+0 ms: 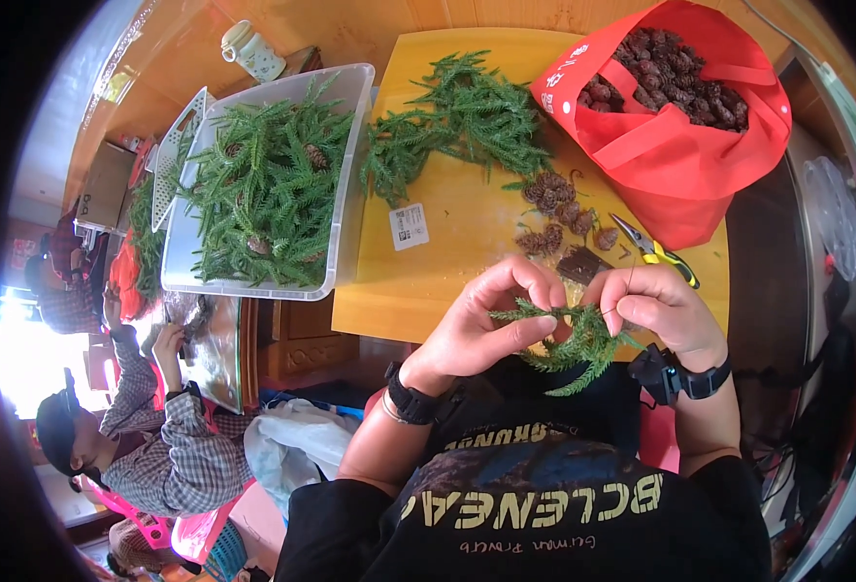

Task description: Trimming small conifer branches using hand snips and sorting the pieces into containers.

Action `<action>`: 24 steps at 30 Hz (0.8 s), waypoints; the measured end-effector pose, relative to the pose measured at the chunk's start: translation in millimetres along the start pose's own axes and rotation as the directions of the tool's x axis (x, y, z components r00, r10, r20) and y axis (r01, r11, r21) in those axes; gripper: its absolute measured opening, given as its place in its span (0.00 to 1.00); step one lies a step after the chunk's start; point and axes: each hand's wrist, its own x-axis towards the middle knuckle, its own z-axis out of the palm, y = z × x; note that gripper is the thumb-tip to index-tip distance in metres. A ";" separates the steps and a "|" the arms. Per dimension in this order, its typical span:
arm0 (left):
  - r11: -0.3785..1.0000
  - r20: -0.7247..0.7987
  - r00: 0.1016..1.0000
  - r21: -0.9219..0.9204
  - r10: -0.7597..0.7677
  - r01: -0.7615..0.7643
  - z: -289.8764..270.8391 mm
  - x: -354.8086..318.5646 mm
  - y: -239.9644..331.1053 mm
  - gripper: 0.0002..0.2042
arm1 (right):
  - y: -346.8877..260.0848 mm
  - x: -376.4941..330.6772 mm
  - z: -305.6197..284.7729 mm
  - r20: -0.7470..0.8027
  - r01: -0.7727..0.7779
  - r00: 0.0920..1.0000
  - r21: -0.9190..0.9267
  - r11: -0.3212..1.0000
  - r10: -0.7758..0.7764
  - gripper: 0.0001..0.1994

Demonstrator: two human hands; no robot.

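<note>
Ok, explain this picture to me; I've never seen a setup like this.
There is no machine here, just a person's two bare hands. The single picture comes from a wide fisheye camera on that person's head, looking down, so straight edges bend. The left hand pinches a green sprig; the right hand is at its other side, though exactly what it pinches is unclear. On the yellow table lie more greenery, loose cones and pliers. A tub of greenery stands left, a red bag of cones right.
</note>
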 end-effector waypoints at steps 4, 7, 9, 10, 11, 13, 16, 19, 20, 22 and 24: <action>0.999 0.033 0.999 0.038 0.007 -0.008 -2.0 -2.8 -6.0 0.11 | 1.6 1.1 -0.8 0.029 0.035 0.999 -0.002 0.999 -0.035 0.07; 0.995 0.036 0.999 -0.104 0.004 -0.001 0.1 -3.7 -8.8 0.18 | 1.6 2.1 0.2 0.029 -0.001 1.000 -0.037 0.999 0.003 0.07; 0.990 0.145 0.986 -0.125 0.085 -0.067 -0.7 -2.8 -9.2 0.25 | 4.8 2.0 0.4 0.019 0.009 1.000 0.030 0.999 -0.010 0.07; 0.994 0.151 0.986 -0.089 0.070 -0.057 -1.2 -3.2 -7.2 0.31 | 4.6 2.1 0.3 0.020 0.011 1.000 0.030 0.999 -0.012 0.07; 0.994 0.153 0.986 -0.090 0.069 -0.056 -1.3 -3.2 -5.8 0.31 | 5.2 2.7 -0.3 0.028 0.000 1.000 0.023 1.000 -0.001 0.07; 0.945 0.068 0.994 0.311 0.080 -0.098 0.0 -2.9 -2.1 0.26 | 7.8 4.0 -1.3 0.035 -0.012 0.999 0.016 1.000 0.011 0.07; 0.897 0.022 0.995 0.432 0.093 -0.093 -1.1 -1.3 1.7 0.19 | 8.5 5.3 -0.8 0.047 0.034 0.998 0.039 0.999 -0.036 0.07; 0.883 0.026 0.981 0.432 0.192 -0.185 -2.9 0.8 -3.5 0.12 | 6.0 5.5 2.3 0.034 0.012 0.999 0.010 1.000 -0.013 0.07; 0.875 0.043 0.970 0.423 0.239 -0.234 -4.4 1.4 -7.2 0.12 | 6.0 5.3 2.1 0.034 0.025 0.999 0.030 0.999 -0.026 0.07; 0.889 0.001 0.970 0.400 0.245 -0.224 -3.5 1.2 -8.8 0.10 | 5.9 4.8 1.2 0.034 0.038 0.999 0.050 0.998 -0.040 0.07; 0.903 -0.039 0.968 0.372 0.249 -0.217 -2.9 0.6 -10.7 0.09 | 5.5 4.8 -0.9 0.012 0.024 1.000 0.006 1.000 -0.024 0.07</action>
